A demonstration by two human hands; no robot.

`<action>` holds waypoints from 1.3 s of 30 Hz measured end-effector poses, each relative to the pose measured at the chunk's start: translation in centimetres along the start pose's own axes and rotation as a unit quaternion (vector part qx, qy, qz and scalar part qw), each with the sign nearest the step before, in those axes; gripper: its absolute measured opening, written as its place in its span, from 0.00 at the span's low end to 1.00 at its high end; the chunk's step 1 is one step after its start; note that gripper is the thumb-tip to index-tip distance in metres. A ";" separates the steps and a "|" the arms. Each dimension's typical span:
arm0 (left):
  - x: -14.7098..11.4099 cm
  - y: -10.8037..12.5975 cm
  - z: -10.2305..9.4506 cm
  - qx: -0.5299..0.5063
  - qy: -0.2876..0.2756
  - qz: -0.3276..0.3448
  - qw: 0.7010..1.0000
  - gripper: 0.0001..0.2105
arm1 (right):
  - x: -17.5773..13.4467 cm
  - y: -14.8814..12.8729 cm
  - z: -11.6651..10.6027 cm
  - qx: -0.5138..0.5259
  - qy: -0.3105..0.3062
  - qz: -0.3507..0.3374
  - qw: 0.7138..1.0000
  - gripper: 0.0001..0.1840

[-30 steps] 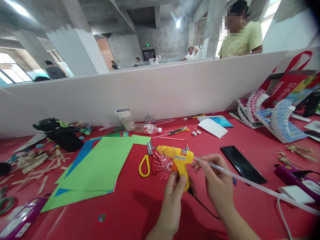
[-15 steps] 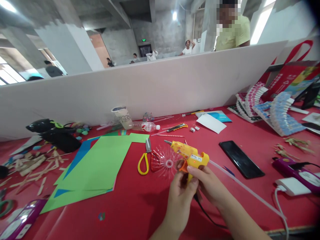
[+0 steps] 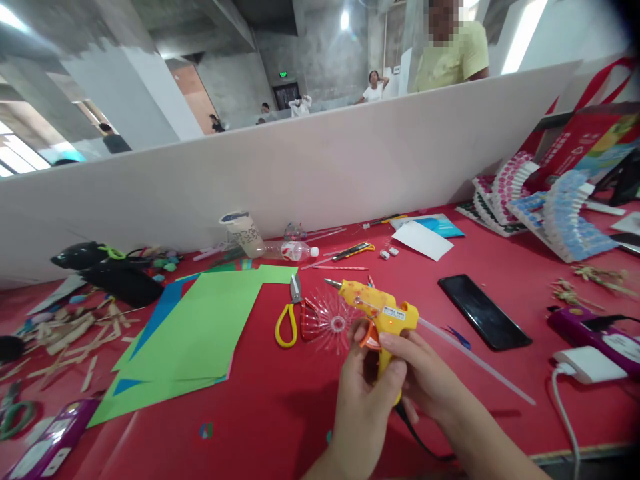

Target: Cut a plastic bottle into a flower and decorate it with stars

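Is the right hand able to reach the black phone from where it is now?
Probably yes: the black phone lies flat on bare red cloth, nothing between, though the right hand is gripping the glue gun.

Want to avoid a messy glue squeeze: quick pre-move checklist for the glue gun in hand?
1. Grip: both the left hand and the right hand wrap the handle of the glue gun: ok.
2. Glue stick loaded: it runs out of the back of the gun: ok.
3. Power: red dot lit on the gun's side, cord trailing from the handle: ok.
4. Nozzle aim: tip points up and left, past the clear plastic star piece, not down at it: not ok.
5. Glue hot enough: cannot tell.
6. Scissors lie right beside the star piece: not ok.
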State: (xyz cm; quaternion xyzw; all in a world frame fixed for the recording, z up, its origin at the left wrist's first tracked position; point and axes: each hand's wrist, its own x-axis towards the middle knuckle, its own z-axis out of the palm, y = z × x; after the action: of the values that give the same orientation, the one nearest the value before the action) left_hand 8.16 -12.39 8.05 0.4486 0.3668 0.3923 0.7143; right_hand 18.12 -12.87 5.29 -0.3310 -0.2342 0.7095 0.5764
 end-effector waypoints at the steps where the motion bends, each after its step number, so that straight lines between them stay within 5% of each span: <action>1: 0.0 0.0 -0.1 0.006 -0.006 0.001 1.000 0.24 | 0.0 -0.1 0.0 0.004 -0.003 -0.004 1.000 0.16; 9: 0.8 -1.8 -2.5 0.211 -0.092 -0.007 0.973 0.15 | 1.7 -5.2 -3.0 0.051 0.081 -0.187 0.978 0.09; 12: 1.4 -3.0 -3.6 0.325 -0.130 0.013 0.937 0.08 | 3.7 -5.0 -5.1 0.042 0.125 -0.166 0.977 0.05; 17: 2.6 -3.9 -5.0 0.484 -0.144 0.046 0.862 0.14 | 6.5 -1.0 -6.8 -0.004 0.194 -0.084 0.977 0.12; 25: 4.2 -4.0 -6.5 0.611 -0.137 0.037 0.779 0.17 | 9.3 -2.5 -9.2 -0.046 0.292 -0.142 0.945 0.15; 31: 4.6 -3.9 -7.9 0.663 -0.120 0.061 0.736 0.17 | 10.8 -3.4 -9.8 -0.029 0.272 -0.167 0.947 0.15; 39: 2.4 -3.4 -7.6 0.723 -0.161 -0.007 0.672 0.27 | 10.5 -2.6 -10.3 -0.010 0.207 -0.117 0.971 0.15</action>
State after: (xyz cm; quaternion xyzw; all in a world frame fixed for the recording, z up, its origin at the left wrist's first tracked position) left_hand 3.27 -8.56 1.98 0.8783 0.4182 -0.0790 0.2178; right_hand 26.19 -2.55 -1.89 -0.4471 -0.1540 0.5503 0.6881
